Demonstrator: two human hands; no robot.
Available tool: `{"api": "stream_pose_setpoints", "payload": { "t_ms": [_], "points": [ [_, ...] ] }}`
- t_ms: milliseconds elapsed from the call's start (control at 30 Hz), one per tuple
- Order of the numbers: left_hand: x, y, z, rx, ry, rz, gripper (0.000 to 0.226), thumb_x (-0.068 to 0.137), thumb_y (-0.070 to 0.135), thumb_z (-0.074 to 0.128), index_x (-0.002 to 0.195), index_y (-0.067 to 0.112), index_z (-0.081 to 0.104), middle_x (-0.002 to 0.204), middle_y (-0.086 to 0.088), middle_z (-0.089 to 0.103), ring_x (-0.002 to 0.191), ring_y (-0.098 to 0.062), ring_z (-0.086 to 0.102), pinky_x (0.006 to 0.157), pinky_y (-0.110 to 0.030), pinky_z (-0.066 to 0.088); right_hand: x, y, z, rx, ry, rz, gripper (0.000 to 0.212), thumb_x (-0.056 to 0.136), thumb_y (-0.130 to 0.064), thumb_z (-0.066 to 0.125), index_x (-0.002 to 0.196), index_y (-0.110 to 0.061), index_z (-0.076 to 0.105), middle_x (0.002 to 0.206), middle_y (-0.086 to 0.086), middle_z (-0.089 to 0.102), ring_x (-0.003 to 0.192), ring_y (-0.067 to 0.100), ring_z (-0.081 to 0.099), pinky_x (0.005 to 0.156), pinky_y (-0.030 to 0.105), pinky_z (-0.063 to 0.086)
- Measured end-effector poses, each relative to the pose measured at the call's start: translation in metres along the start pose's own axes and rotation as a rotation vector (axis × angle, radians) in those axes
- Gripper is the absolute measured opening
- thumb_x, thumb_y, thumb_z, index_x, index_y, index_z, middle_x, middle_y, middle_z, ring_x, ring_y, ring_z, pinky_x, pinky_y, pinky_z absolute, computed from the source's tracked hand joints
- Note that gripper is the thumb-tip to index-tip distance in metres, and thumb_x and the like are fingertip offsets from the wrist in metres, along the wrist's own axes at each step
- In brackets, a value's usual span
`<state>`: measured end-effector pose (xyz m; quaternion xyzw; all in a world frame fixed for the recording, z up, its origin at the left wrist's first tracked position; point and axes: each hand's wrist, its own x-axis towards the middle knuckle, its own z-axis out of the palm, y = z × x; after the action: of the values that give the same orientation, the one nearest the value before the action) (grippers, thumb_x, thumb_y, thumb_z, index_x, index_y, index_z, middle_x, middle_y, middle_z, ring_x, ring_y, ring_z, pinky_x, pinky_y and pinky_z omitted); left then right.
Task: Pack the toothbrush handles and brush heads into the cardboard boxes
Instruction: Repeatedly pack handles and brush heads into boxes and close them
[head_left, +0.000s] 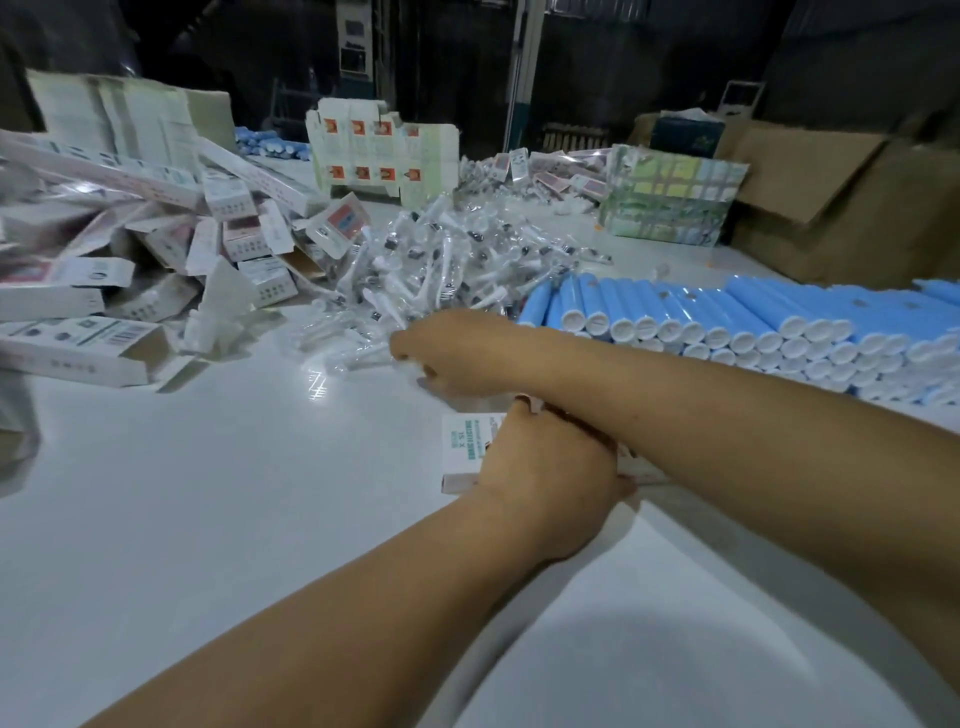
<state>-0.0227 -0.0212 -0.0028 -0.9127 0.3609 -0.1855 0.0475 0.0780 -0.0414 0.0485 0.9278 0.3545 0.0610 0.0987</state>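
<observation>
Head view: left hand (540, 467) grasped a cardboard box (462, 441) on the bench (208, 519), frame centre. Right hand (457, 353) pinched a wrapped brush head (363, 358) at the pile's (441, 254) edge. Blue handles (727, 317) lay right. Advised: take one head only, keep the box mouth steady

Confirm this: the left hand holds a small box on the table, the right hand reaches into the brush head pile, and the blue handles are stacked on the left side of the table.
One detail is wrong: the blue handles are stacked on the right side of the table, not the left. The head view shows it. The rest stands: the left hand holds a small box, and the right hand reaches into the brush head pile.
</observation>
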Motion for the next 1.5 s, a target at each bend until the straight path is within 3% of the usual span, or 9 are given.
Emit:
{"api": "stream_pose_setpoints", "payload": {
  "t_ms": [67,233,467,700,800,933,1133,1300,1500],
  "points": [
    [0.000,0.000,-0.003,-0.012,0.012,-0.024,0.056,0.098,0.049,0.034,0.135,0.008,0.041,0.135,-0.013,0.046,0.121,-0.033,0.041,0.094,-0.045,0.032,-0.025,0.009,-0.018,0.197,0.249,0.094,0.030,0.090,-0.007,0.048,0.119,-0.013,0.050,0.081,0.005,0.058,0.072,0.024,0.053,0.063,0.036,0.043],
    [-0.004,0.000,-0.002,-0.027,0.057,0.006,0.065,0.097,0.056,0.030,0.141,0.009,0.026,0.131,-0.007,0.044,0.113,-0.030,0.042,0.083,-0.040,0.031,-0.128,0.051,-0.051,0.779,0.973,0.429,0.014,0.085,-0.001,0.058,0.082,-0.015,0.054,0.065,-0.004,0.055,0.052,0.014,0.059,0.050,0.026,0.049],
    [-0.001,0.000,0.001,-0.007,0.071,-0.087,0.069,0.092,0.062,0.021,0.142,0.015,0.024,0.131,0.000,0.045,0.114,-0.024,0.044,0.087,-0.038,0.035,-0.230,0.052,0.024,1.669,1.331,1.067,0.012,0.086,0.008,0.052,0.083,-0.003,0.050,0.053,0.010,0.057,0.046,0.016,0.062,0.045,0.023,0.051],
    [-0.001,0.000,-0.003,0.018,0.103,-0.179,0.078,0.086,0.063,0.014,0.142,0.013,0.032,0.129,-0.001,0.050,0.111,-0.025,0.049,0.082,-0.037,0.036,-0.210,0.032,0.028,1.569,1.208,1.128,0.015,0.085,0.006,0.057,0.077,-0.006,0.052,0.055,0.008,0.061,0.049,0.017,0.063,0.050,0.026,0.054],
    [0.001,0.005,-0.003,0.019,0.118,-0.168,0.078,0.085,0.063,0.015,0.141,0.012,0.033,0.129,-0.003,0.051,0.110,-0.026,0.049,0.082,-0.038,0.036,-0.201,0.022,0.032,1.295,1.087,1.185,0.015,0.082,-0.007,0.066,0.071,-0.016,0.059,0.071,-0.001,0.063,0.066,0.010,0.061,0.064,0.028,0.050],
    [0.003,0.011,-0.005,-0.007,0.138,-0.165,0.079,0.084,0.061,0.021,0.142,0.010,0.035,0.129,-0.004,0.053,0.111,-0.026,0.050,0.082,-0.038,0.036,-0.195,0.007,0.036,1.343,0.843,1.014,0.019,0.095,-0.032,0.052,0.083,-0.028,0.066,0.075,-0.013,0.070,0.075,0.005,0.066,0.064,0.017,0.049],
    [0.003,-0.004,-0.005,-0.001,0.144,-0.224,0.079,0.085,0.064,0.016,0.142,0.012,0.031,0.131,-0.004,0.050,0.113,-0.027,0.048,0.085,-0.038,0.036,-0.215,0.017,0.029,1.273,1.137,1.128,0.025,0.092,-0.018,0.050,0.074,-0.022,0.066,0.078,-0.010,0.061,0.066,0.002,0.054,0.067,0.024,0.042],
    [0.005,-0.007,-0.002,0.015,0.145,-0.271,0.076,0.086,0.063,0.017,0.142,0.013,0.028,0.134,-0.003,0.047,0.115,-0.026,0.045,0.087,-0.038,0.035,-0.206,-0.004,0.030,1.301,1.042,0.951,0.028,0.090,-0.008,0.057,0.070,-0.023,0.068,0.060,-0.006,0.065,0.050,0.001,0.055,0.044,0.014,0.040],
    [0.005,-0.003,0.003,0.032,0.170,-0.243,0.075,0.087,0.063,0.026,0.142,0.012,0.028,0.132,-0.003,0.047,0.114,-0.025,0.045,0.086,-0.037,0.035,-0.204,-0.007,0.036,1.272,0.961,0.936,0.025,0.090,-0.009,0.060,0.086,-0.030,0.071,0.062,-0.018,0.068,0.052,-0.004,0.052,0.052,0.010,0.043]
  ]
}}
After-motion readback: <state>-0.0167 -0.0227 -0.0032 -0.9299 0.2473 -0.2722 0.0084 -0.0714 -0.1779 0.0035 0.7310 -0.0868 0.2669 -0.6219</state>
